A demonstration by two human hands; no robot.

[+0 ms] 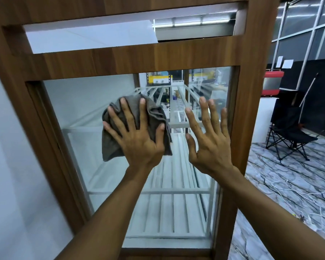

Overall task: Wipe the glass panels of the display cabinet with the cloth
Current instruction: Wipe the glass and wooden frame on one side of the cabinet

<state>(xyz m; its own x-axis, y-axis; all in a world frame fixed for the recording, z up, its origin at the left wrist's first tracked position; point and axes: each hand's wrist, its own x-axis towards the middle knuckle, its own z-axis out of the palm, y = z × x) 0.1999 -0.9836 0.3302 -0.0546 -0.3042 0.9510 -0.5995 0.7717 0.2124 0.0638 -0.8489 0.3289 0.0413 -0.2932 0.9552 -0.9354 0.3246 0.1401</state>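
The display cabinet (131,59) has a dark wooden frame and fills most of the view. Its large glass panel (86,102) faces me, with white slatted shelves behind it. A grey cloth (111,145) is pressed flat against the upper middle of that panel. My left hand (137,136) lies spread on the cloth, fingers apart, pinning it to the glass. My right hand (208,139) rests flat and bare on the glass just to the right of the cloth, fingers spread, close to the right frame post.
A white wall (13,166) runs along the left. On the right, a black folding chair (289,134) stands on marble-patterned floor (270,184), with loose white cables (296,192) trailing near the cabinet's right post. A red and white unit (272,83) sits further back.
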